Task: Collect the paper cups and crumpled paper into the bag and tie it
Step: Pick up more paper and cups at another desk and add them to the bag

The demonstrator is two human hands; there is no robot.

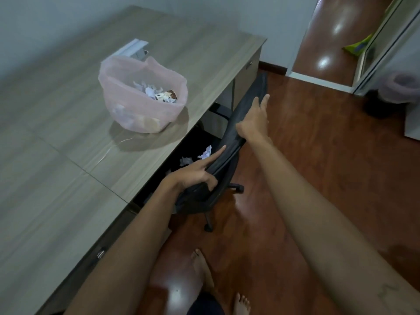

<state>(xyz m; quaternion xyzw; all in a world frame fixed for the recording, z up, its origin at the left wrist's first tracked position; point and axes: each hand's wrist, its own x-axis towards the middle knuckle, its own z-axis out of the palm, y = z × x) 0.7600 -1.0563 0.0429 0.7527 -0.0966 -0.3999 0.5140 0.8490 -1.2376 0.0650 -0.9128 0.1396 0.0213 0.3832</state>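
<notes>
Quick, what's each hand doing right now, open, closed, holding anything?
Left hand: grips the chair back, forefinger straight along it.
Right hand: open, resting on the chair back, fingers straight.

A grey wood-grain desk (56, 137) stretches left of the hands, against a pale wall (68, 12). A black office chair (218, 178) sits under them. Glossy reddish wooden floor (318, 155) spreads right, reflecting light near an open doorway (329, 42) beyond.
</notes>
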